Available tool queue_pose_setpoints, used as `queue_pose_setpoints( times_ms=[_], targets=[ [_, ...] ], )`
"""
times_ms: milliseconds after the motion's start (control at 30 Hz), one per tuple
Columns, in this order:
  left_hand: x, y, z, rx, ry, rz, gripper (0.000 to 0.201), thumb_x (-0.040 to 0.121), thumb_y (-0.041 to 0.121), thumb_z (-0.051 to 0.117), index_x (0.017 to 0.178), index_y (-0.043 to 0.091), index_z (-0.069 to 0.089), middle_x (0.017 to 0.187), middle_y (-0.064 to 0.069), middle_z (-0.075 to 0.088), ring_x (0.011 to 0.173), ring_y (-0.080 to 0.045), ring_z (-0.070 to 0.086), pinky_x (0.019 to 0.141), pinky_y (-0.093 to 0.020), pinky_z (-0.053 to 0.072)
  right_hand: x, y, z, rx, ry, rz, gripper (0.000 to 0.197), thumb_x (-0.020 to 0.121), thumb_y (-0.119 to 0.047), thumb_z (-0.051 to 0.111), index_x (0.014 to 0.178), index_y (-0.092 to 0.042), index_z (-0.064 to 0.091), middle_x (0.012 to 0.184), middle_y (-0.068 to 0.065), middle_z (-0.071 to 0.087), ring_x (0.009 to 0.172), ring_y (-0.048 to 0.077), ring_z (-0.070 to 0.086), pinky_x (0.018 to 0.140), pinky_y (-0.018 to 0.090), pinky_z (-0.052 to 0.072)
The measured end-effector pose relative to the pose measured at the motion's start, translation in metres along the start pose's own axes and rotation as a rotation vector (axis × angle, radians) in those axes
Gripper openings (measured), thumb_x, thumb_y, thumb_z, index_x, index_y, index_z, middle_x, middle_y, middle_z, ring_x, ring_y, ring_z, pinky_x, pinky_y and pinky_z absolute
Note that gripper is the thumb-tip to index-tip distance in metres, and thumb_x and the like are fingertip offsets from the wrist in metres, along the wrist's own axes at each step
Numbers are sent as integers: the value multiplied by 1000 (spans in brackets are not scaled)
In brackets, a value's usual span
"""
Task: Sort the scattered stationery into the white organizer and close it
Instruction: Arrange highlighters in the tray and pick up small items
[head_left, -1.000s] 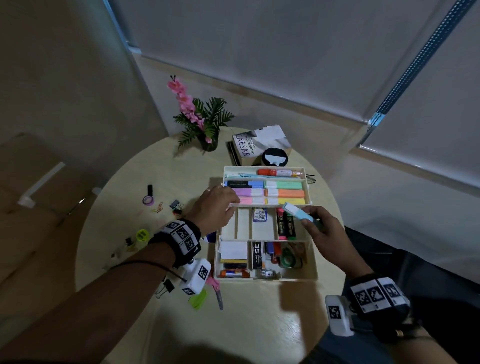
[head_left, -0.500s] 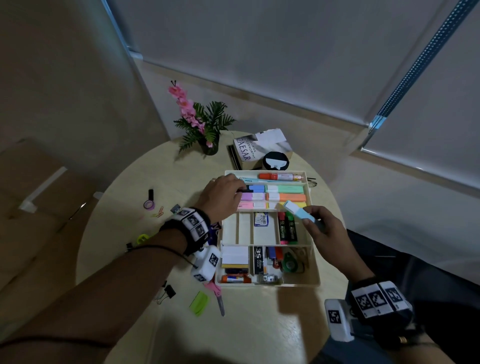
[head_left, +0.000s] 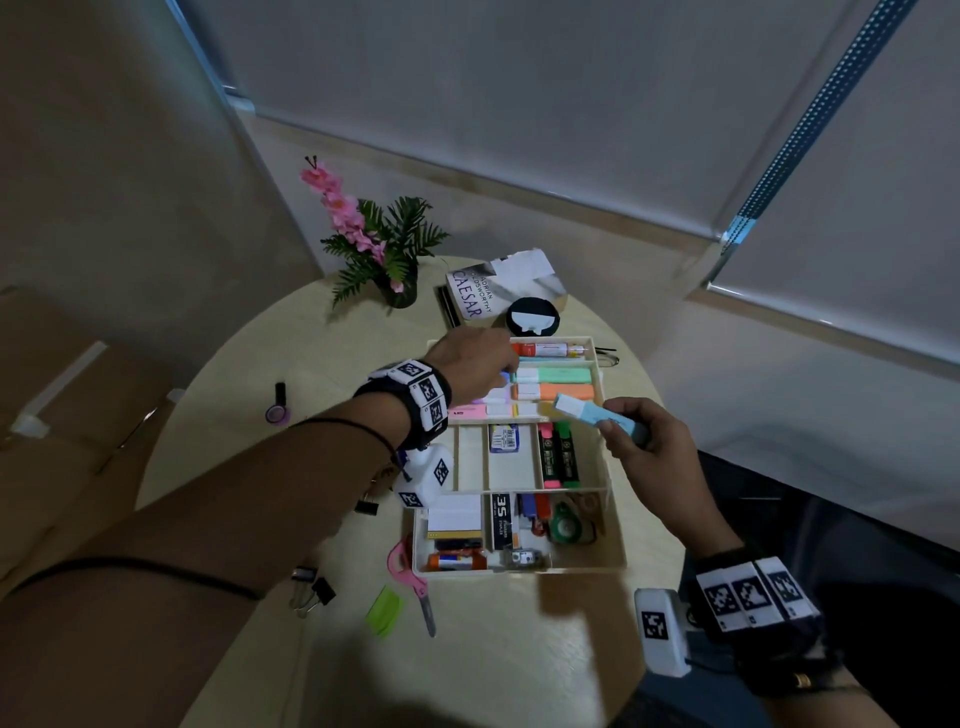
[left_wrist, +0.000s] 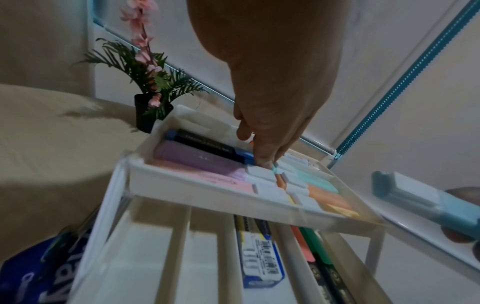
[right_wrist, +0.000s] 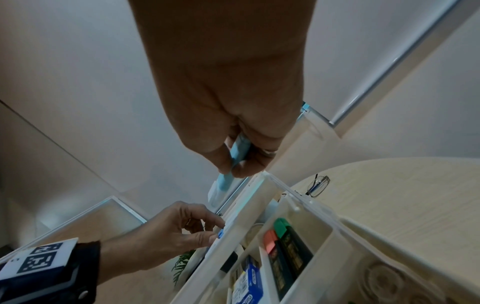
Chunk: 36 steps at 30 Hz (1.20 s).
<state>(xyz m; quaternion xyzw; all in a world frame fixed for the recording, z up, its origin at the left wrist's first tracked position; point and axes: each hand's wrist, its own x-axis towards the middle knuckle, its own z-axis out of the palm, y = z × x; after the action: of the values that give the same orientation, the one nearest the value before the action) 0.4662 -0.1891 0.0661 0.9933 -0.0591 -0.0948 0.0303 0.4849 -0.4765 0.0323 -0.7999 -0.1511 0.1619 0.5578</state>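
Observation:
The white organizer (head_left: 616, 519) stands open on the round table, its raised top tray (left_wrist: 207, 186) filled with pastel highlighters. My left hand (head_left: 475, 364) reaches into that tray, and its fingertips (left_wrist: 262, 162) touch the highlighters beside the dark blue one (left_wrist: 207, 145). My right hand (head_left: 641, 449) hovers at the organizer's right side and pinches a light blue highlighter (head_left: 589, 413), white cap pointing toward the tray. The same highlighter (right_wrist: 235, 158) shows between thumb and fingers in the right wrist view. The middle tier holds pink and green markers (head_left: 558, 454).
Loose on the table left of the organizer lie pink scissors (head_left: 410, 577), a green piece (head_left: 385, 610), binder clips (head_left: 318, 592) and a purple tape roll (head_left: 278, 413). Behind it are a book (head_left: 498, 291), a potted plant (head_left: 387, 254), a black round object (head_left: 533, 318) and glasses (head_left: 607, 357).
My left hand moved from the organizer's left edge up into the top tray onto the highlighters. My right hand kept the light blue highlighter in about the same place.

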Motion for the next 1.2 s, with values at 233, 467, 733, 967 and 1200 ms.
queue_pose_setpoints(
  times_ms=[233, 467, 733, 967, 1200],
  targets=[
    [10, -8, -5, 196, -55, 167, 17, 98, 23, 66, 115, 25, 72, 112, -3, 63, 95, -28, 66, 77, -42, 52, 6, 1, 6, 114, 73, 97, 10, 101, -12, 67, 109, -15, 71, 101, 5, 76, 82, 14, 76, 76, 32, 64],
    [11, -15, -4, 262, -76, 258, 16, 101, 28, 61, 116, 27, 62, 114, -2, 58, 89, -27, 61, 74, -40, 46, 20, -6, 20, 205, 107, 105, 13, 101, -13, 67, 113, -10, 71, 104, 6, 77, 84, 16, 77, 73, 26, 61],
    [10, -15, -14, 164, -92, 265, 8, 93, 27, 60, 101, 26, 57, 103, 1, 54, 74, -18, 41, 63, -35, 37, 43, -14, 31, 375, 203, 155, 21, 94, -10, 75, 113, -4, 67, 104, 8, 76, 96, 23, 77, 82, 35, 63],
    [-1, -17, -22, -90, -18, 163, 14, 81, 21, 67, 88, 21, 55, 80, 8, 53, 71, -20, 48, 57, -30, 28, 51, -24, 43, 379, 199, 119, 28, 91, -4, 77, 116, -1, 64, 103, 12, 77, 91, 24, 78, 77, 35, 64],
    [-53, -46, -41, -446, 247, -21, 14, 87, 23, 76, 100, 20, 74, 96, 7, 68, 80, -9, 62, 73, -38, 55, 94, -54, 74, -15, -39, -261, 21, 98, -8, 67, 118, -16, 71, 107, -2, 75, 91, 11, 72, 80, 28, 58]
  ],
)
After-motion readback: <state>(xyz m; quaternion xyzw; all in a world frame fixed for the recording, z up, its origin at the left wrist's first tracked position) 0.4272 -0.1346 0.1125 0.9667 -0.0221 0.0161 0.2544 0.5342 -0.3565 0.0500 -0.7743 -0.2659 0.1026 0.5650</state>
